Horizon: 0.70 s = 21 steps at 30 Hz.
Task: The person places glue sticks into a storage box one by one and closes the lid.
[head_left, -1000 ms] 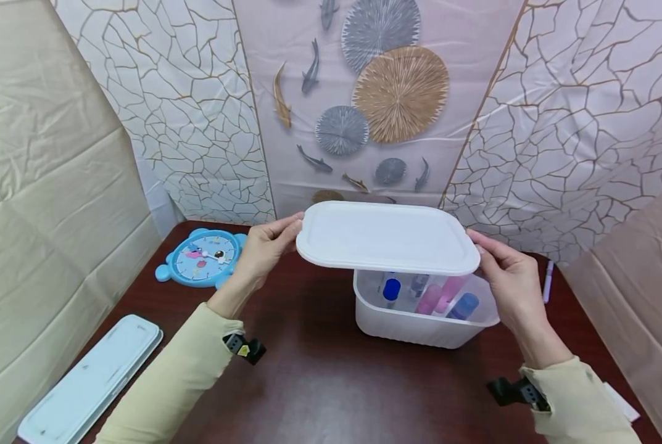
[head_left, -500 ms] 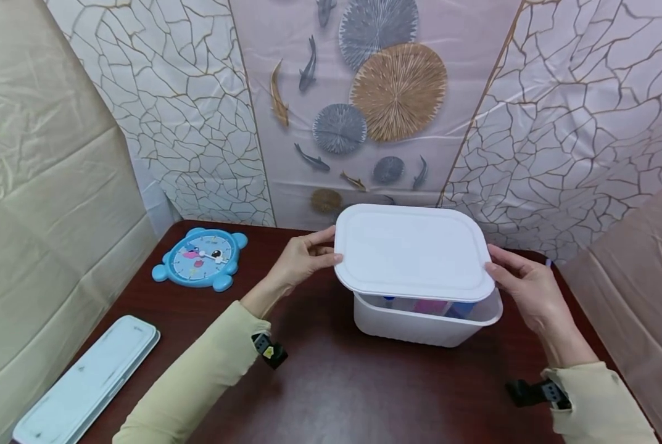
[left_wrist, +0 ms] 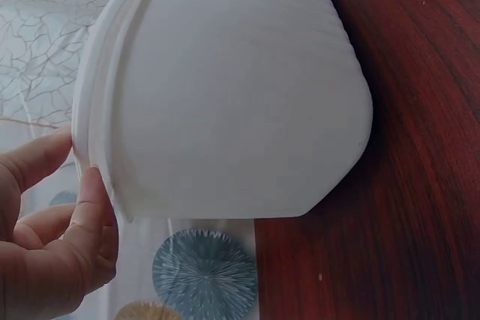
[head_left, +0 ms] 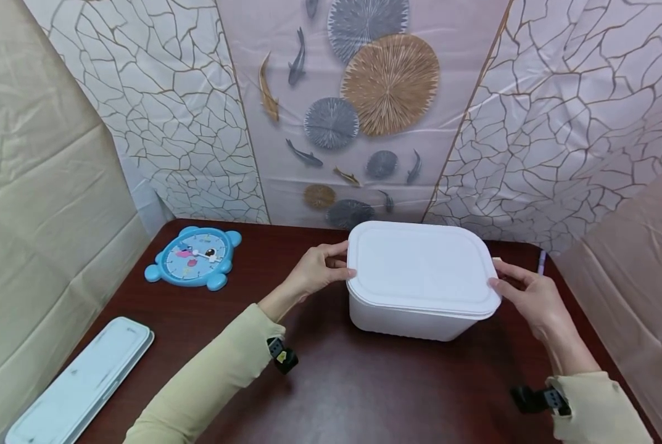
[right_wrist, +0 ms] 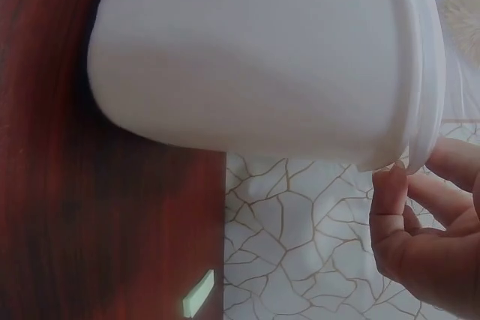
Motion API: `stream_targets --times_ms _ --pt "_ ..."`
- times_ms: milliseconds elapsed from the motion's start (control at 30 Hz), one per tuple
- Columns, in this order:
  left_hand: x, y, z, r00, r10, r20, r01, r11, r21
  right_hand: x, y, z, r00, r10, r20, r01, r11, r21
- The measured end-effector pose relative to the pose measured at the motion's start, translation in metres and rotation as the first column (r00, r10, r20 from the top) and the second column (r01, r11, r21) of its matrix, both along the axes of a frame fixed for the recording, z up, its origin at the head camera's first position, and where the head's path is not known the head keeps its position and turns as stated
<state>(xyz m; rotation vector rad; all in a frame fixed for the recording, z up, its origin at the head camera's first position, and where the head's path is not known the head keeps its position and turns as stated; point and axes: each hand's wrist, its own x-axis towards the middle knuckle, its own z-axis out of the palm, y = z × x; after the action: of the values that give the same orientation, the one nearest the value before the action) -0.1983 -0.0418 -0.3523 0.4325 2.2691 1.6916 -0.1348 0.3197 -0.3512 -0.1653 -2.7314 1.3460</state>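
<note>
A white plastic lid (head_left: pixel 422 265) covers the top of a white storage box (head_left: pixel 405 317), hiding what is inside. My left hand (head_left: pixel 319 271) pinches the lid's left edge between thumb and fingers. At the opposite end, my right hand (head_left: pixel 533 302) pinches the lid's right edge. The left wrist view has the left fingertips (left_wrist: pixel 91 174) right at the lid's rim, beside the box wall (left_wrist: pixel 232 103). A narrow gap between lid and box rim shows in the right wrist view, where the right hand's fingers (right_wrist: pixel 390 192) meet the corner.
A blue animal-shaped clock (head_left: pixel 194 258) lies at the back left of the dark wood table (head_left: pixel 353 388). Nearer on the left is a long pale case (head_left: pixel 81 382). A purple pen (head_left: pixel 542 262) lies at the back right. Patterned cloth (head_left: pixel 386 86) hangs behind.
Both hands have brought the lid rightward and down from above the box onto its rim. The bottles seen inside earlier are now covered.
</note>
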Motion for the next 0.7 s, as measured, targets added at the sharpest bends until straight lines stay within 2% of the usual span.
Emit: stream_targets --times_ms 133,400,700 --pt "-0.0024 0.0029 -0.0028 1.000 0.005 0.013 -0.005 1.000 -0.024 0.0019 0.0014 -0.0031 1.000 -0.002 0.013 0.002 1.000 0.008" --pt "-0.0020 0.0027 -0.0008 0.999 0.013 0.034 -0.011 0.998 -0.063 0.0041 0.0001 -0.0022 0.999 -0.006 0.052 0.005 1.000 0.023" --pt "-0.0003 0.0004 -0.0022 0.997 0.011 0.077 -0.005 0.997 -0.078 0.0062 -0.0034 -0.0063 0.999 -0.016 0.047 0.014 0.999 0.036"
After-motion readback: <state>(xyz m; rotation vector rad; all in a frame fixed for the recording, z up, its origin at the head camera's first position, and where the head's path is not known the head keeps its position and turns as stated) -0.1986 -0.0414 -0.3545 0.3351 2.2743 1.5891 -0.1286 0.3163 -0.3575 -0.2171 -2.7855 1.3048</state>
